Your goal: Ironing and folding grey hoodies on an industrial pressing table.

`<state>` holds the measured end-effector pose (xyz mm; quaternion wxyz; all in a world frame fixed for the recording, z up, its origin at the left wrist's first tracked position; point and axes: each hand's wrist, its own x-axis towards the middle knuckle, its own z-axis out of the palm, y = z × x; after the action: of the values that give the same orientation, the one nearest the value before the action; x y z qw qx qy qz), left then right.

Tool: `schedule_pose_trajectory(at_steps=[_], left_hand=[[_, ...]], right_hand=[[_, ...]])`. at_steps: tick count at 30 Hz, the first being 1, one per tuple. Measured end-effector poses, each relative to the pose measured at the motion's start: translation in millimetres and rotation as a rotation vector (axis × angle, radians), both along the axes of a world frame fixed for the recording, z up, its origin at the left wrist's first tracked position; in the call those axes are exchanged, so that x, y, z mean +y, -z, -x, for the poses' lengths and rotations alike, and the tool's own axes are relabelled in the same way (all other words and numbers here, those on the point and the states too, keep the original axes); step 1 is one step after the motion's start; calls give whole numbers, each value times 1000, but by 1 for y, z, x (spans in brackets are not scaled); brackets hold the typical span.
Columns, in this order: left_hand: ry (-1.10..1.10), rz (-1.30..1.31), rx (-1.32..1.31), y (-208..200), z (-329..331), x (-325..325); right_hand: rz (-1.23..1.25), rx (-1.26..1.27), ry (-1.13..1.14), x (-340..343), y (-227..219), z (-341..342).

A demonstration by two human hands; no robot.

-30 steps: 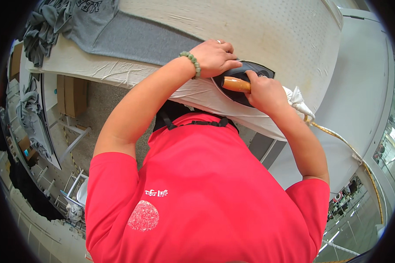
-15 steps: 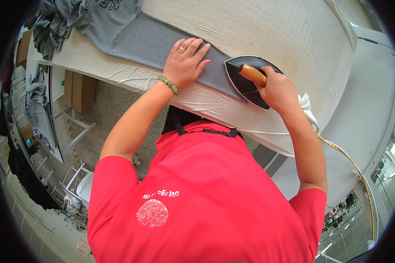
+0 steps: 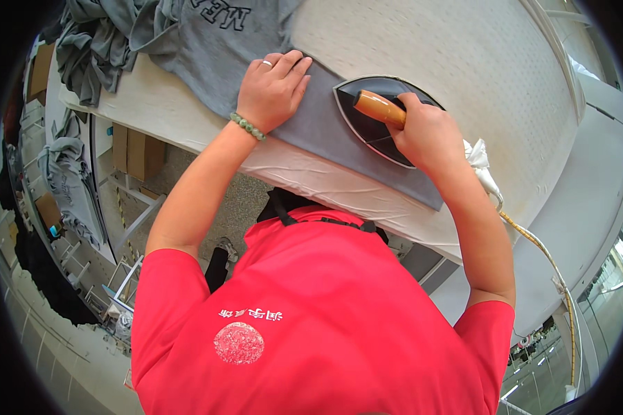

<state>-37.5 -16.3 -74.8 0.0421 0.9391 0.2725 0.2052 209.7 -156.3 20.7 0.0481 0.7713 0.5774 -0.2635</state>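
Observation:
A grey knit garment (image 3: 214, 76) with dark outlined lettering lies on the padded pale ironing table (image 3: 464, 41). One long, narrow part of it runs along the near edge. My left hand (image 3: 273, 93) presses on this part, its fingers laid out over the cloth; it wears a ring and a green bead bracelet. To its right, my right hand (image 3: 429, 135) is wrapped round the brown handle (image 3: 377, 108) of a black iron (image 3: 361, 135). The iron rests on the grey cloth, its pointed tip toward my left hand. Past the iron, the cloth ends near my right forearm.
Rumpled grey fabric (image 3: 93, 62) hangs over the table's left end. A white hose and yellow cord (image 3: 529, 235) trail from the iron down the right side. Cardboard boxes (image 3: 138, 149), a metal frame and another grey garment (image 3: 69, 180) stand or lie lower left.
The grey garment has slid right, and its end now shows beyond the iron. My left hand and the iron are both a little further left.

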Motion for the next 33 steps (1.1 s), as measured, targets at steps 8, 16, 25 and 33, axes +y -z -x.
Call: schedule_pose_trajectory(at_steps=[8,16,25,33], left_hand=[[33,299,-186,-14,33,58],[-832,774,-914,-3,177,91],[-715,1352,-1267,19,183,161],[-736,1551,-1511,-3,180,129]], right_hand=[[-13,-2,-208,86,6,50],[140,24,-564,159,-14,65],[104,13,-258,130,-6,112],[210,134,170,47,-31,100]])
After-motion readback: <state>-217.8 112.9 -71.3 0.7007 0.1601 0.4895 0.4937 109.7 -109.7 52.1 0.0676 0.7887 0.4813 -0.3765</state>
